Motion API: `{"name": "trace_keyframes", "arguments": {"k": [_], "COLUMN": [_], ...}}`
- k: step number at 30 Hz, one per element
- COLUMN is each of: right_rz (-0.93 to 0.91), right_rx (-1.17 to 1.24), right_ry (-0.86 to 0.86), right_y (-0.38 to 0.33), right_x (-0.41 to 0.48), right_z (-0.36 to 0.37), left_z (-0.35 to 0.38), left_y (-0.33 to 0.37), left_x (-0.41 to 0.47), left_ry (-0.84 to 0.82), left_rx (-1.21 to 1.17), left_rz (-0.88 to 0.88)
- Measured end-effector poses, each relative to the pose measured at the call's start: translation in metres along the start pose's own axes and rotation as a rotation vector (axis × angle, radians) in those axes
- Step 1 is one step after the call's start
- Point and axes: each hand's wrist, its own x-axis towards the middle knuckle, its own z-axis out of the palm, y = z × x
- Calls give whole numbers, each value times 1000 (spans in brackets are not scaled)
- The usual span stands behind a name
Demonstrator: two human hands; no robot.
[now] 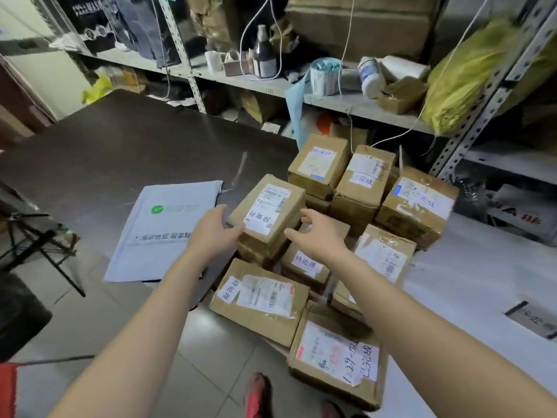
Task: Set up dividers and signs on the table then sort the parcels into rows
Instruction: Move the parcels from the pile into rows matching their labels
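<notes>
Cardboard parcel [268, 211] with a white shipping label and a handwritten slip sits on top of a stack, roughly centre of the heap of parcels. Left hand [212, 229] at its 9 o'clock, palm and fingers against the box's near-left edge, open, not closed round it. Right hand [316, 235] at the box's 4 o'clock, fingers spread and curled, just beside the box; contact cannot be told. More taped brown parcels crowd round: three taller ones [363, 179] at 1 to 2 o'clock, a flat one [260, 300] at 6 o'clock, another [337, 354] at 5 o'clock hanging over the edge. Pale grey mailer bag [164, 230] lies flat on the dark table [120, 146] at 9 o'clock. Metal shelving [331, 101] at 12 o'clock, cluttered; yellow bag [470, 70] at 2 o'clock.
</notes>
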Motion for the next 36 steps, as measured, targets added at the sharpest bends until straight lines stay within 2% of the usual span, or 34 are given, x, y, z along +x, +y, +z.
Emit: {"name": "trace_keyframes", "arguments": {"k": [6, 10, 16, 24, 31, 36], "right_rz": [161, 239, 244, 181, 145, 157], "right_rx": [126, 216, 352, 425, 464, 480], "right_ry": [94, 183, 283, 431, 534, 653], "right_y": [-16, -24, -39, -48, -11, 46], "right_x": [24, 30, 22, -25, -112, -213], "right_z": [44, 65, 65, 7, -54, -97], "left_z": [5, 10, 10, -6, 23, 73], "left_y": [-25, -31, -25, 36, 107, 161], "left_x": [61, 75, 79, 44, -33, -131], "left_ry": [-281, -386, -343, -278, -343, -388], "left_rx": [-285, -416, -490, -496, -504, -478], "left_rz": [54, 140, 268, 461, 622, 743]}}
